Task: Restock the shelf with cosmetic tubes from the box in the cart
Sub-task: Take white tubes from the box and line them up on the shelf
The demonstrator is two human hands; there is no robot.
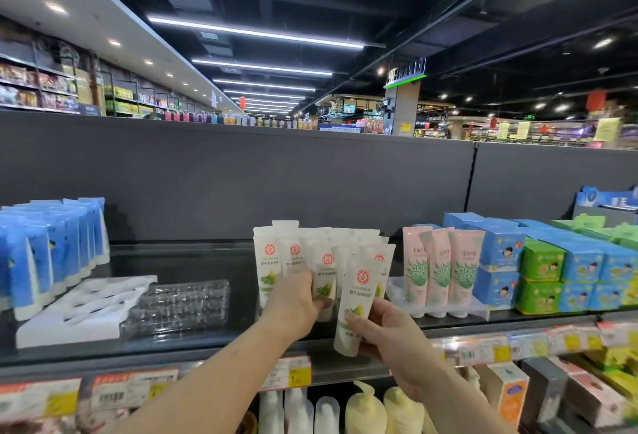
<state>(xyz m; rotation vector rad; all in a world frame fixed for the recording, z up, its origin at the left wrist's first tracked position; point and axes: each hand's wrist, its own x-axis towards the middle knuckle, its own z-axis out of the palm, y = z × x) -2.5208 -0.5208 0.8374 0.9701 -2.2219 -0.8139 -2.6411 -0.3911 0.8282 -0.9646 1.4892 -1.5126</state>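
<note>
Several white cosmetic tubes [276, 254] with red round logos stand cap-down in a cluster at the middle of the top shelf [207, 347]. My left hand [297, 306] is closed around one white tube [326, 271] in the cluster's front row. My right hand [390, 333] grips the lower end of another white tube [355, 299], held upright just in front of the cluster at the shelf's front edge. Neither the box nor the cart is in view.
Blue-and-white tubes [51, 254] stand at the shelf's left. An empty white tray [83, 309] and a clear plastic tray [179, 306] lie between them and the white tubes. Pink tubes [442, 271], then blue and green boxes [569, 271], stand to the right. Pump bottles [366, 409] sit on the shelf below.
</note>
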